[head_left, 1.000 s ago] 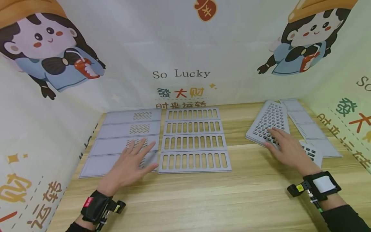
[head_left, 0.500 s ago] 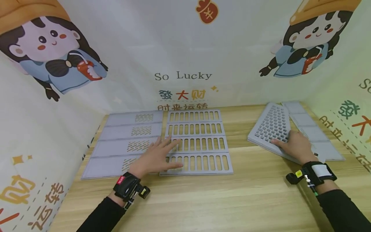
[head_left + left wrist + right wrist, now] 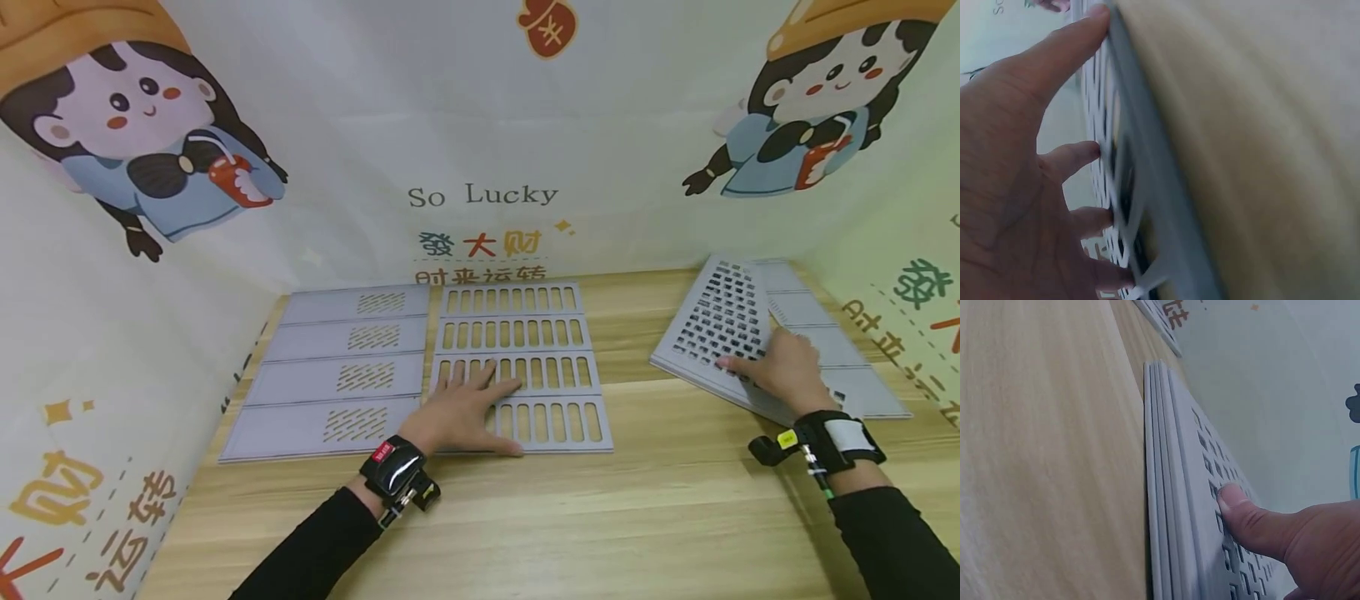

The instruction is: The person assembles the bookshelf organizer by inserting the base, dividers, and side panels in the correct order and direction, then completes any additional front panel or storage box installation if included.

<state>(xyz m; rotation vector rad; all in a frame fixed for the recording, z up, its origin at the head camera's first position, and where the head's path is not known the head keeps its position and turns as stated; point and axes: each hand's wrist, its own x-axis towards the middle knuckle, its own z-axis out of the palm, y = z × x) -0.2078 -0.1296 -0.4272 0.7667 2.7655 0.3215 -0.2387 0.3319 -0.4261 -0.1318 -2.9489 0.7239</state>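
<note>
In the head view my left hand [image 3: 461, 414] lies with fingers straight and spread over several pale grey slotted panels [image 3: 607, 437], arranged in a column. Its thumb reaches the front edge [image 3: 1160, 169] in the left wrist view. At the right, my right hand [image 3: 791, 367] grips a fanned stack of grey panels with small rectangular holes [image 3: 675, 356]. The thumb presses on the top face, while the other fingers bend over the right side, mostly hidden. Several layered edges [image 3: 1175, 481] show in the right wrist view, the top panel slightly raised over the others.
Left of the slotted column lie several panels with slanted slits [image 3: 300, 379], edge to edge. More grey panels [image 3: 847, 385] lie to the right, partly under the stack. A printed cloth [image 3: 480, 125] rises behind the wooden table [image 3: 600, 533].
The left hand has moved right, from the slit panels onto the slotted ones. The right hand went from lying over the stack to gripping its right edge.
</note>
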